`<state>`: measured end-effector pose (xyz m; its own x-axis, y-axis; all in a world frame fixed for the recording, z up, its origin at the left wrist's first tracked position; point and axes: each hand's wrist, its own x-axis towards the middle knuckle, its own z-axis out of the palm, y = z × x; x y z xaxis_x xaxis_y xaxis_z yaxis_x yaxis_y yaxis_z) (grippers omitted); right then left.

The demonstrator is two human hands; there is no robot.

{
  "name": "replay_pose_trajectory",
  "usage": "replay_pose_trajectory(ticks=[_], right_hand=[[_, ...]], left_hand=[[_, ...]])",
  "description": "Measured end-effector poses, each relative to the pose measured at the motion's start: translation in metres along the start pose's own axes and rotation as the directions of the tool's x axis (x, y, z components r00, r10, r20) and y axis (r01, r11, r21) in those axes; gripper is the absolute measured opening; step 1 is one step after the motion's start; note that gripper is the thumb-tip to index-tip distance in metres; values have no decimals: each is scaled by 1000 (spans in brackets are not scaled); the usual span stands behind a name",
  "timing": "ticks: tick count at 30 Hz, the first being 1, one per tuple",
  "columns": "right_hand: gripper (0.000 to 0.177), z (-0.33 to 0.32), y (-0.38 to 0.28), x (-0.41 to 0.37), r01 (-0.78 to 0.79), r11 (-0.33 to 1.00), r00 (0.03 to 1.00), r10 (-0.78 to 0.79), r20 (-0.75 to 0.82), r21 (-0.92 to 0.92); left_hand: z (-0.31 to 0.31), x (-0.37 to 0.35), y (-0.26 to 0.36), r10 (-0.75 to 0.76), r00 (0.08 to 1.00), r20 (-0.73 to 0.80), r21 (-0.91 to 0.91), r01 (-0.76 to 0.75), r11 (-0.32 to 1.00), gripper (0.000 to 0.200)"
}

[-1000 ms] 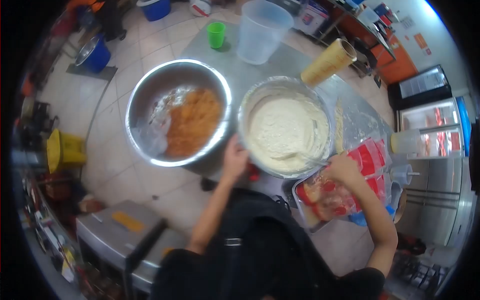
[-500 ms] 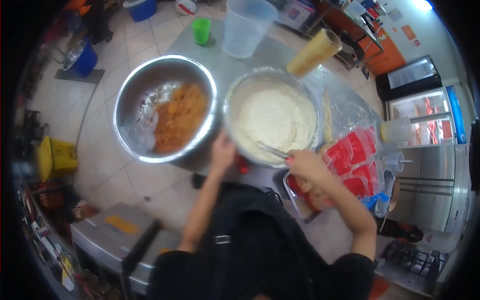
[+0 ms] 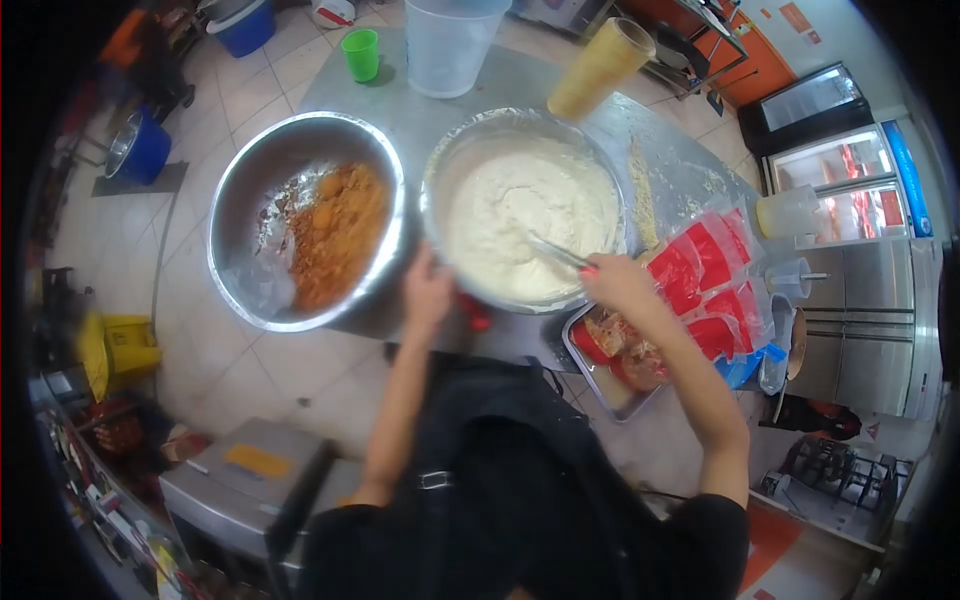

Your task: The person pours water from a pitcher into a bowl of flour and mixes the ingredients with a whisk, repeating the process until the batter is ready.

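Observation:
A metal bowl (image 3: 430,200) of thick, pale batter (image 3: 535,205) sits on the steel table. My right hand (image 3: 620,285) is closed around the red handle of a metal utensil (image 3: 556,252), whose far end is sunk in the batter; its kind cannot be made out. At the bowl's near left rim my left hand (image 3: 428,288) is closed on the edge, slightly blurred. Left of it stands a larger steel bowl (image 3: 222,235) with orange-brown crumbly powder (image 3: 340,235) and a clear plastic piece inside. Something red (image 3: 474,312) shows under the batter bowl's near edge.
Behind the bowls stand a green cup (image 3: 361,55), a clear plastic bucket (image 3: 452,50) and a roll of plastic wrap (image 3: 603,68). Red-and-clear plastic bags (image 3: 705,270) lie at right, beside a metal tray (image 3: 622,405) of reddish food. A stove (image 3: 835,490) is at lower right.
The utensil has moved through the batter, whose surface is now more rippled. My right hand has shifted slightly up and right; the view has also shifted.

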<state>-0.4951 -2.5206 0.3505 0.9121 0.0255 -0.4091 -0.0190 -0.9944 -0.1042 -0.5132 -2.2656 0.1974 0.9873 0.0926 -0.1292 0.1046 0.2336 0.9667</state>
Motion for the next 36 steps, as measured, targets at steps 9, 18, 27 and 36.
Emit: replay_pose_trajectory(ticks=[9, 18, 27, 36], right_hand=[[25, 16, -37, 21, -12, 999, 991, 19, -129, 49], [23, 17, 15, 76, -44, 999, 983, 44, -176, 0], [25, -47, 35, 26, -23, 972, 977, 72, 202, -234], [25, -9, -41, 65, 178, 979, 981, -169, 91, -100]], left_hand=[[2, 0, 18, -44, 998, 43, -9, 44, 999, 52], [11, 1, 32, -87, 996, 10, -84, 88, 993, 48], [11, -1, 33, -101, 995, -5, -111, 99, 989, 54], [7, -1, 37, -161, 984, 72, -95, 167, 981, 55]])
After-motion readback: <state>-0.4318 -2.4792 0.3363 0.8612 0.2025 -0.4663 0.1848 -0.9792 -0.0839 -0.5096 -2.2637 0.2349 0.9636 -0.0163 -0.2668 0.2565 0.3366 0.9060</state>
